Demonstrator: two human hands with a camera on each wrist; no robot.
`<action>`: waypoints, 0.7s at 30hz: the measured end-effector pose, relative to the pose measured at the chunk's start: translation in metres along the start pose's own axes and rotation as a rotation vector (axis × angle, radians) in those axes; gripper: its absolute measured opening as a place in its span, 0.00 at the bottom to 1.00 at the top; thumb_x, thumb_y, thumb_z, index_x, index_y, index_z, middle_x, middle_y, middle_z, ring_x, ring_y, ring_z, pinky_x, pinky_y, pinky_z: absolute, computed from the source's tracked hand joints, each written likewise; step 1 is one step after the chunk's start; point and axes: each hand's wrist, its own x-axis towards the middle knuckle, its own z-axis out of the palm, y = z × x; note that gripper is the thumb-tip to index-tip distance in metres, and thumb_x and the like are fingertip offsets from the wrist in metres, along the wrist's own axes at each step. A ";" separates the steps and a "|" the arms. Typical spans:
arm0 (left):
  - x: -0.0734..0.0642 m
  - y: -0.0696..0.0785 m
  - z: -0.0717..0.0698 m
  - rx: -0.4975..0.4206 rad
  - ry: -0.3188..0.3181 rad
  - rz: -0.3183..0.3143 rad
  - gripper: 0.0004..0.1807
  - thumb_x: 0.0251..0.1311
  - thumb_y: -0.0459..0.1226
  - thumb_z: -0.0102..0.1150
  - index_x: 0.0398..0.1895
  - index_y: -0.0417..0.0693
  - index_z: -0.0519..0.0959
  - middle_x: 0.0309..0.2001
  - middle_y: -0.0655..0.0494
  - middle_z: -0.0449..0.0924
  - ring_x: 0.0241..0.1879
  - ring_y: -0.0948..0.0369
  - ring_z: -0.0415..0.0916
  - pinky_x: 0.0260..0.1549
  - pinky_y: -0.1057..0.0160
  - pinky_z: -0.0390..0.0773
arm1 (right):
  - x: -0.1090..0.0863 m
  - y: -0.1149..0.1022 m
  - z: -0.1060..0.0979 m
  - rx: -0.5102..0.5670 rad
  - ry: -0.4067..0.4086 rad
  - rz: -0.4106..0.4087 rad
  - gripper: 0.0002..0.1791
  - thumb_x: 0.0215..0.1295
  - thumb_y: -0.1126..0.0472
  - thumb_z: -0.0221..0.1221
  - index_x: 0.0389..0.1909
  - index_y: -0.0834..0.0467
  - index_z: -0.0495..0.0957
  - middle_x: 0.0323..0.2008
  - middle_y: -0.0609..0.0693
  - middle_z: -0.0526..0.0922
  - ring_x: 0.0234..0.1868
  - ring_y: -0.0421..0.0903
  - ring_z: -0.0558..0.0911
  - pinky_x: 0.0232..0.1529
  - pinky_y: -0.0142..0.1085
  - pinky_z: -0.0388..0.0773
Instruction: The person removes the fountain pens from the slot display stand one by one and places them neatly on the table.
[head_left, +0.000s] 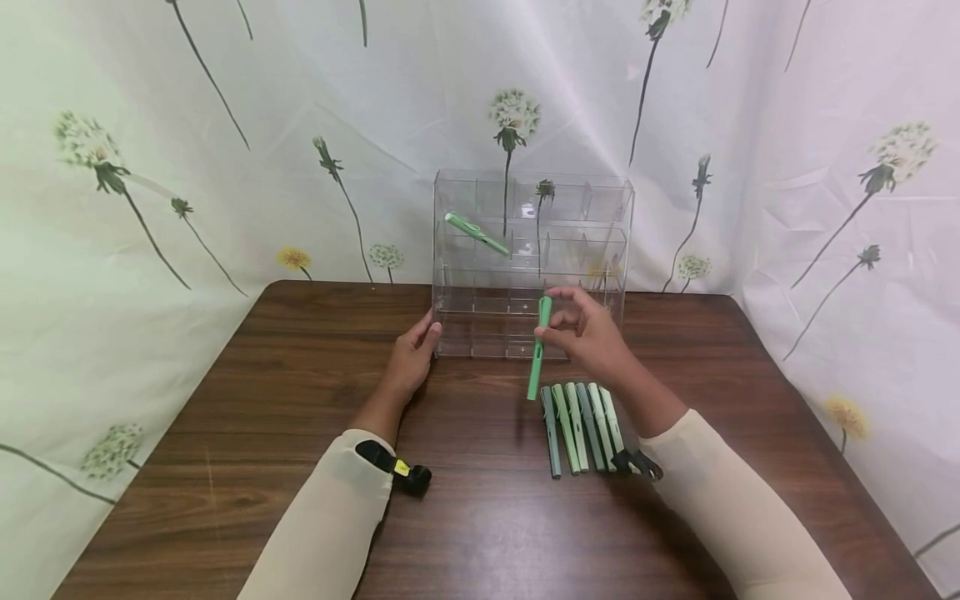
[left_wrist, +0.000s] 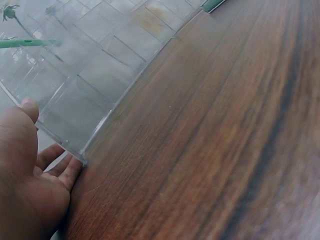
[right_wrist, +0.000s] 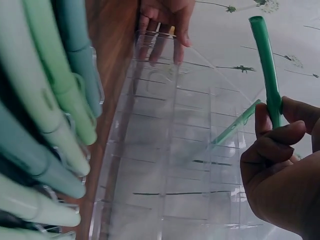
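Note:
My right hand pinches a bright green pen between thumb and fingers, cap end up and barrel pointing down, in front of a clear plastic organizer. In the right wrist view the held green pen stands out from the fingertips. My left hand grips the organizer's lower left side; in the left wrist view, the thumb is at its front edge and the fingers reach around the side. Another green pen lies slanted in an upper left compartment of the organizer.
Several capped pens in grey-blue, green and pale green lie side by side on the brown wooden table, below my right hand. Behind the organizer hangs a white cloth printed with dandelions.

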 end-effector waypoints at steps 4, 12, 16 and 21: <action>0.002 -0.001 0.000 -0.008 -0.001 0.001 0.33 0.87 0.54 0.46 0.89 0.60 0.59 0.88 0.51 0.57 0.88 0.50 0.53 0.88 0.46 0.54 | -0.003 0.008 0.000 0.028 -0.051 0.026 0.32 0.74 0.66 0.68 0.74 0.53 0.68 0.37 0.50 0.86 0.17 0.37 0.63 0.21 0.31 0.64; 0.003 -0.001 0.000 0.007 0.003 -0.018 0.33 0.86 0.55 0.47 0.88 0.62 0.59 0.88 0.52 0.57 0.88 0.50 0.53 0.88 0.47 0.54 | -0.009 0.020 -0.001 -0.028 -0.167 0.112 0.34 0.74 0.64 0.70 0.74 0.57 0.66 0.39 0.52 0.84 0.22 0.40 0.72 0.23 0.33 0.74; 0.002 0.000 0.001 0.004 -0.002 -0.019 0.34 0.86 0.55 0.47 0.89 0.61 0.58 0.88 0.51 0.57 0.88 0.49 0.53 0.88 0.46 0.55 | -0.012 0.026 -0.002 -0.053 -0.226 0.149 0.36 0.73 0.63 0.71 0.75 0.60 0.65 0.38 0.51 0.83 0.23 0.41 0.71 0.22 0.33 0.70; 0.001 0.000 0.000 -0.001 -0.003 -0.018 0.34 0.86 0.55 0.47 0.89 0.60 0.59 0.88 0.51 0.57 0.88 0.49 0.54 0.88 0.46 0.55 | -0.015 0.035 0.000 -0.049 -0.267 0.182 0.37 0.71 0.64 0.72 0.73 0.62 0.64 0.35 0.49 0.82 0.21 0.41 0.70 0.23 0.36 0.75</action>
